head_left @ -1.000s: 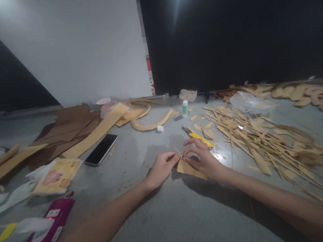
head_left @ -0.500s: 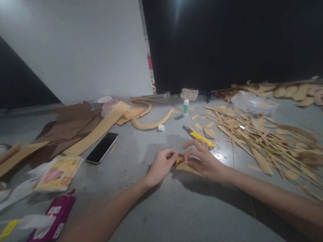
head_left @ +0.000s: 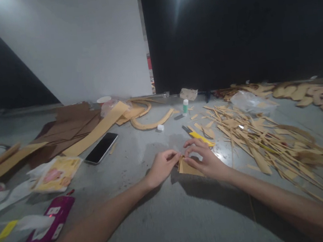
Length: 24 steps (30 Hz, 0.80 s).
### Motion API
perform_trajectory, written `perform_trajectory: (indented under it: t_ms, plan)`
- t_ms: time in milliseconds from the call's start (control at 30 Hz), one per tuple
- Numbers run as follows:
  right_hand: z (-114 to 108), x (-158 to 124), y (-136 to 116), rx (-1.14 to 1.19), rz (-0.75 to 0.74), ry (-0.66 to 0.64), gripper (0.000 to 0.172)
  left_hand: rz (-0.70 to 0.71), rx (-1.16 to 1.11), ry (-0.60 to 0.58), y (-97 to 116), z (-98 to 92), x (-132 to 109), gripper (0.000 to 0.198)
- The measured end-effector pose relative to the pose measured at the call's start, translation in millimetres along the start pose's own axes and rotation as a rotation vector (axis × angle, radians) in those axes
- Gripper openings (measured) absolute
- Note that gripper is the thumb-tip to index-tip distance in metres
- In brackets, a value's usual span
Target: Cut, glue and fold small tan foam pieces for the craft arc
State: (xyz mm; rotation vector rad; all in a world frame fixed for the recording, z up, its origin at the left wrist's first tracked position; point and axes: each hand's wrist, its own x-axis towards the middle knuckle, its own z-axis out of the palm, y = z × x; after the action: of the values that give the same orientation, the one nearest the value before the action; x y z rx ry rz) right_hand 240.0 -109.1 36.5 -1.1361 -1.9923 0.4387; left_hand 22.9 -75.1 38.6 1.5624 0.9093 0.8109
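A small tan piece, like leather or cardboard [head_left: 190, 169], is held up off the grey table between my two hands. My left hand [head_left: 163, 166] pinches its left edge with thumb and fingertips. At its upper edge my right hand [head_left: 205, 158] grips with thumb and index finger, the other fingers curled above. The fingers hide much of the piece, and some darker reddish bit shows at its left side. Just beyond my right hand lies a yellow-handled cutter [head_left: 200, 138]. A green and white glue stick [head_left: 185, 107] stands upright farther back, its white cap [head_left: 160, 127] lying apart.
Thin tan offcuts [head_left: 256, 137] are heaped on the right, near a clear plastic bag [head_left: 251, 101]. On the left are a phone [head_left: 102, 148], a tissue pack [head_left: 58, 174], a purple case [head_left: 57, 218] and brown sheets [head_left: 68, 125]. A curved tan strip [head_left: 153, 124] lies behind.
The tan piece has turned so that more of its flat face shows below my fingers. My right fingers have drawn closer to its top edge; my left hand has barely moved.
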Motion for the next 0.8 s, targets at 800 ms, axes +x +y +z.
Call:
perform_trajectory:
  t_ms: [800]
  plan:
    - [2.8, 0.7, 1.3, 0.033, 0.151, 0.139, 0.012, -0.089, -0.288, -0.092, -14.1, 5.6, -1.0, 0.052]
